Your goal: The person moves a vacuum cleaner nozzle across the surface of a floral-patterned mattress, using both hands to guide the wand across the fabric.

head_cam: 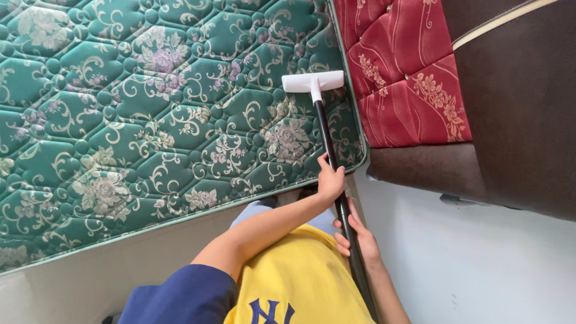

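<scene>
Fingers of the left hand wrap fully closed around the long black vacuum wand, thumb on the near side, gripping the upper part of the tube. Fingers of the right hand curl around the same wand lower down, close to the body, clamped with the fingertips showing on the left of the tube. Both hands sit near each other, not touching. The wand runs up and slightly left from the hands to a flat white rectangular plastic nozzle head. The nozzle lies flat on the green quilted floral-patterned mattress, near its right edge. Just beside that edge lies a red floral quilted cushion on a dark brown surface.
</scene>
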